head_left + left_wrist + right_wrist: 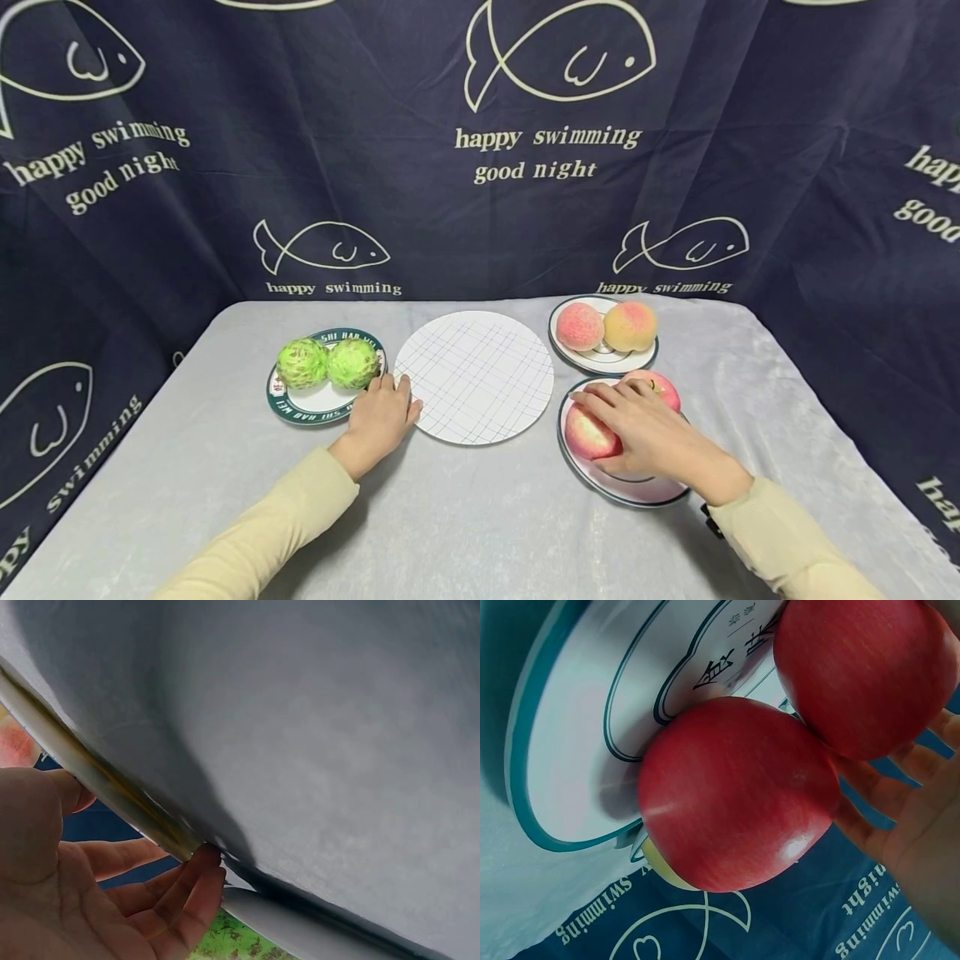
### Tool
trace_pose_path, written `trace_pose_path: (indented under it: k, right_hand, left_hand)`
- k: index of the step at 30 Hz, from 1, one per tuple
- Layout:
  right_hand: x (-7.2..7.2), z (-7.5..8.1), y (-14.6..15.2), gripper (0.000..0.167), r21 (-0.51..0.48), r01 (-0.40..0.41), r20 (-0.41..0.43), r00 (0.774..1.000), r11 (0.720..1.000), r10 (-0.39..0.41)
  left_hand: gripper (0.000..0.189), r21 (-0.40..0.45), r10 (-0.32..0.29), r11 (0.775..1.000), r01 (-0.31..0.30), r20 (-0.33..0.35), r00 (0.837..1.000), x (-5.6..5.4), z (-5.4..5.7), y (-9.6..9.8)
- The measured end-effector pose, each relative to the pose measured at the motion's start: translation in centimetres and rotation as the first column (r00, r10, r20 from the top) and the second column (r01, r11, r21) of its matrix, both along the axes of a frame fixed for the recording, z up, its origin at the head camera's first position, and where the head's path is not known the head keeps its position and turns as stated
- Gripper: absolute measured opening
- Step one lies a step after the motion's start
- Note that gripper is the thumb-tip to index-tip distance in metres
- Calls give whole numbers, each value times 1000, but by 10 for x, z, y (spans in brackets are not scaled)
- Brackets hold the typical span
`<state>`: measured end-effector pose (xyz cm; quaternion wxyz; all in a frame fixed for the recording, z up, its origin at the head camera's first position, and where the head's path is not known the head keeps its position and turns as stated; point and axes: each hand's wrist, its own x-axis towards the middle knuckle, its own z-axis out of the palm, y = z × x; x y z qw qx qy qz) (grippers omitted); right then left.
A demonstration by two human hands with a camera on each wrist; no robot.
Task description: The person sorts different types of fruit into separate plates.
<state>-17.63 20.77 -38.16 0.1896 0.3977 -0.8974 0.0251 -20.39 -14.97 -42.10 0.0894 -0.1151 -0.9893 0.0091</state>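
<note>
My right hand (645, 429) grips a red apple (588, 432) on a white dark-rimmed plate (637, 493), fingers over its far side and thumb at its near side. A second red apple (654, 385) sits behind that hand; in the right wrist view the gripped apple (866, 675) touches the other one (739, 795). My left hand (378, 421) rests at the left edge of a round white board (476, 375) with a grid of thin lines. Its fingers (191, 889) are loosely extended near the board's edge, beside a green-rimmed plate (307, 418).
Two bumpy green fruits (302, 363) lie on the green-rimmed plate at left. At the back right, a white plate (600, 362) bears two peaches (630, 326). A pale grey cloth covers the table (480, 517). Dark blue curtains (480, 242) with fish prints surround it.
</note>
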Motion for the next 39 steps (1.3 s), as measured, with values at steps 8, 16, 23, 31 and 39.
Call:
trace_pose_path:
  k: [8, 16, 23, 31, 39]
  right_hand:
    - [1, 1, 0, 64, -59, -21, 7, 1000, 998, 21]
    - [1, 9, 4, 54, -108, -29, 13, 999, 994, 31]
    - [2, 14, 10, 54, -125, 9, 3, 1000, 992, -9]
    - [2, 21, 22, 55, -203, 42, -41, 998, 978, -51]
    - [6, 28, 45, 56, -286, 131, -42, 988, 949, -149]
  left_hand:
    - [49, -7, 3, 1000, -2, 25, 1000, 0, 1, 0]
    - [47, 5, -20, 1000, 20, 39, 999, 3, 5, -3]
    - [47, 22, -34, 999, 33, 10, 999, 7, 12, -6]
    - [43, 89, -76, 992, 85, -105, 992, 18, 23, -11]
    - [43, 201, -86, 973, 116, -155, 984, 34, 39, -30]
